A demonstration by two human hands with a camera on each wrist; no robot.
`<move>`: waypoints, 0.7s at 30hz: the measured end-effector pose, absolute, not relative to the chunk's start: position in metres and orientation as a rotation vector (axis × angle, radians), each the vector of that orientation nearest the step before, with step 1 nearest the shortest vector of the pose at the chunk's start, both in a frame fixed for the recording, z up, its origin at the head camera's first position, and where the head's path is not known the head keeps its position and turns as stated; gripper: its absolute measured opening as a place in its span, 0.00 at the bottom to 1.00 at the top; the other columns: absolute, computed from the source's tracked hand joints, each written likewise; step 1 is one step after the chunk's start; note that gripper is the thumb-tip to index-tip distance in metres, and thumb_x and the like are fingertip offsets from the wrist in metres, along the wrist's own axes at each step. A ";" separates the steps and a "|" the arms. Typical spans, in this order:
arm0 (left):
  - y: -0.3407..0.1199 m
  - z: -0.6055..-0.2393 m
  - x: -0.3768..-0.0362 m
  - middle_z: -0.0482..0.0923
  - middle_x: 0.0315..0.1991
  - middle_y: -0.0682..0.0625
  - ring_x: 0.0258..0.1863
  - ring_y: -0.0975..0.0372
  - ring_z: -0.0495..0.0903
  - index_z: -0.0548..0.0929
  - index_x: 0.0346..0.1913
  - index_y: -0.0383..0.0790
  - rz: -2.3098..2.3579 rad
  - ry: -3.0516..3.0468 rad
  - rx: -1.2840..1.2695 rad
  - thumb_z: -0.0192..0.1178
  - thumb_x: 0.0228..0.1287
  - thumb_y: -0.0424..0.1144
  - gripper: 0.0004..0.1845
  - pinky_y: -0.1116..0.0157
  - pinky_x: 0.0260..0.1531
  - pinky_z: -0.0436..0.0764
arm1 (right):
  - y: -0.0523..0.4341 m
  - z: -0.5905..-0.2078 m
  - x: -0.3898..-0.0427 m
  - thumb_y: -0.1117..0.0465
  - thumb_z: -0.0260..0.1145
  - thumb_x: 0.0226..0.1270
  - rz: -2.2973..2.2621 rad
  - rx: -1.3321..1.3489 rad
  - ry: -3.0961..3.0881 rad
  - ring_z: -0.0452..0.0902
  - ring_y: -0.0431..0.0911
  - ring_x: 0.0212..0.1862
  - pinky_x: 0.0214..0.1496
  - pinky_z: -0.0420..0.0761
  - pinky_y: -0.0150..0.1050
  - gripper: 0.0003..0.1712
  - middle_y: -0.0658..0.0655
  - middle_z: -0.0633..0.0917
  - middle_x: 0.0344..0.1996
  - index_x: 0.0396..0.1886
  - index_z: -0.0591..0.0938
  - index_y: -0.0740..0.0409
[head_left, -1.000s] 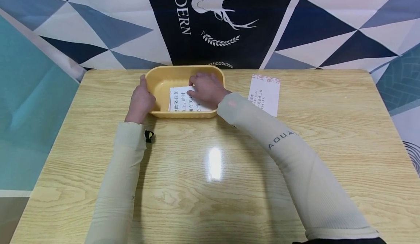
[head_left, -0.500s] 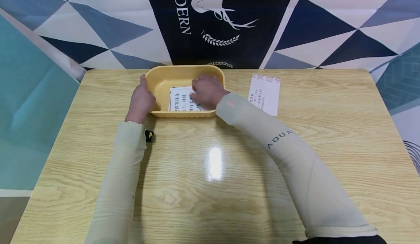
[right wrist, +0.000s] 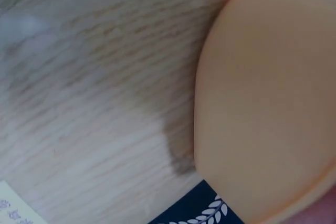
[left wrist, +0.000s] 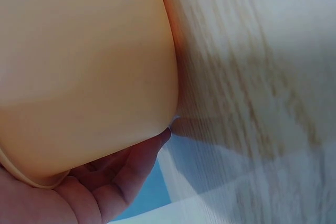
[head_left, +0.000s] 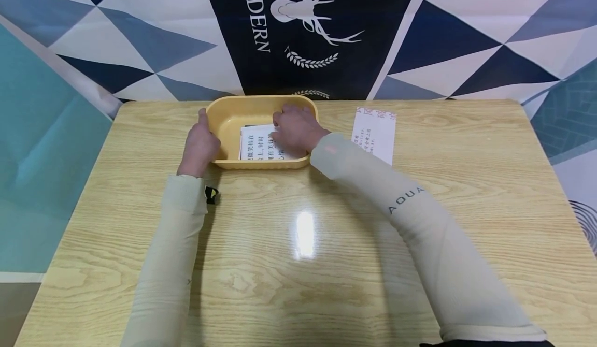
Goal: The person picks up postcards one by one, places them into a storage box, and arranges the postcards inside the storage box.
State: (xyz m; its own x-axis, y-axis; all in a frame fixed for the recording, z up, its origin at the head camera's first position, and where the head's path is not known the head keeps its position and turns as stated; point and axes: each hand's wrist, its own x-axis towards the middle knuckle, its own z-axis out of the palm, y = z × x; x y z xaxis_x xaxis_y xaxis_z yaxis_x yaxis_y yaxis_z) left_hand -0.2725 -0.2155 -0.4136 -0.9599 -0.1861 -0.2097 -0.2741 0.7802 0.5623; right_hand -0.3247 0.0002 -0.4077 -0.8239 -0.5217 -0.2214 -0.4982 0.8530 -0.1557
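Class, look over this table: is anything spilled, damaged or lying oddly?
Nothing stands out. A printed paper lies flat in the yellow tray under the right hand; the left hand rests against the tray's side; another sheet lies flat nearby.

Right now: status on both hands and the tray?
Left hand braces yellow tray at its left wall. Right hand lies on printed paper inside the tray. Second sheet lies apart on table, nothing blocking.

It looked like a staged recording corner, not a lived-in room: a pale wood-grain worktop (head_left: 326, 264) stood against a hung blue-and-white geometric cloth backdrop (head_left: 154, 36) printed with a deer head.
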 end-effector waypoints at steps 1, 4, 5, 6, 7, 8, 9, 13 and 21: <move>-0.215 -0.413 -0.272 0.64 0.61 0.26 0.55 0.45 0.69 0.32 0.74 0.37 0.928 2.825 -0.367 0.35 0.61 0.24 0.39 0.51 0.58 0.69 | 0.002 -0.406 -0.325 0.44 0.52 0.66 -0.140 -0.782 2.782 0.65 0.47 0.50 0.61 0.60 0.48 0.20 0.51 0.73 0.44 0.49 0.75 0.50; -0.215 -0.413 -0.273 0.64 0.61 0.26 0.55 0.45 0.69 0.32 0.74 0.37 0.923 2.825 -0.371 0.35 0.61 0.24 0.39 0.51 0.58 0.69 | 0.009 -0.401 -0.324 0.45 0.52 0.67 -0.168 -0.806 2.810 0.67 0.48 0.51 0.60 0.63 0.49 0.21 0.52 0.75 0.46 0.51 0.76 0.51; -0.214 -0.413 -0.273 0.63 0.62 0.27 0.55 0.45 0.68 0.32 0.74 0.37 0.921 2.822 -0.379 0.35 0.62 0.24 0.39 0.51 0.59 0.69 | 0.011 -0.399 -0.324 0.45 0.52 0.66 -0.182 -0.811 2.821 0.67 0.48 0.51 0.60 0.63 0.50 0.22 0.53 0.75 0.46 0.52 0.77 0.52; -0.214 -0.413 -0.273 0.63 0.62 0.27 0.55 0.45 0.68 0.32 0.74 0.37 0.920 2.825 -0.383 0.35 0.61 0.24 0.39 0.51 0.59 0.69 | 0.014 -0.397 -0.324 0.45 0.53 0.66 -0.197 -0.816 2.831 0.68 0.48 0.51 0.59 0.64 0.50 0.22 0.53 0.76 0.47 0.52 0.77 0.52; -0.214 -0.413 -0.273 0.63 0.62 0.27 0.56 0.45 0.68 0.32 0.74 0.38 0.919 2.823 -0.389 0.35 0.61 0.24 0.39 0.51 0.60 0.68 | 0.017 -0.396 -0.324 0.45 0.53 0.66 -0.220 -0.814 2.837 0.68 0.49 0.51 0.59 0.65 0.49 0.22 0.54 0.76 0.47 0.51 0.78 0.52; -0.214 -0.412 -0.273 0.62 0.63 0.27 0.57 0.45 0.68 0.32 0.74 0.38 0.920 2.821 -0.394 0.35 0.61 0.24 0.40 0.51 0.60 0.68 | 0.020 -0.394 -0.324 0.45 0.53 0.66 -0.244 -0.811 2.839 0.68 0.49 0.51 0.59 0.66 0.49 0.22 0.54 0.76 0.47 0.51 0.78 0.52; -0.214 -0.412 -0.273 0.62 0.63 0.27 0.57 0.45 0.67 0.32 0.74 0.38 0.925 2.817 -0.393 0.35 0.61 0.24 0.40 0.51 0.60 0.68 | 0.022 -0.393 -0.324 0.45 0.53 0.66 -0.266 -0.812 2.844 0.68 0.49 0.51 0.58 0.67 0.48 0.22 0.54 0.76 0.48 0.51 0.78 0.52; -0.214 -0.412 -0.272 0.61 0.64 0.27 0.57 0.46 0.67 0.31 0.74 0.38 0.933 2.802 -0.390 0.35 0.61 0.24 0.40 0.51 0.59 0.68 | 0.032 -0.386 -0.326 0.45 0.52 0.65 -0.343 -0.820 2.859 0.67 0.50 0.51 0.59 0.68 0.47 0.22 0.55 0.76 0.47 0.51 0.78 0.52; -0.214 -0.413 -0.271 0.59 0.65 0.28 0.56 0.46 0.67 0.29 0.73 0.39 0.958 2.785 -0.404 0.35 0.61 0.23 0.40 0.52 0.56 0.71 | 0.056 -0.370 -0.325 0.47 0.51 0.65 -0.442 -0.764 2.909 0.65 0.51 0.50 0.56 0.66 0.48 0.23 0.54 0.75 0.45 0.54 0.77 0.52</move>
State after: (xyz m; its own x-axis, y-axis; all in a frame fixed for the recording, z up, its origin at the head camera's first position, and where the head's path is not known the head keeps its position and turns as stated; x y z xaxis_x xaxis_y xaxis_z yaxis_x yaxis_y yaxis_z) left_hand -0.2708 -0.2142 -0.4130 -0.9491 -0.1983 -0.2446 -0.3068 0.7570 0.5769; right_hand -0.3254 0.0562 -0.3701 -0.8689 -0.4944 -0.0242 -0.4649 0.8318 -0.3033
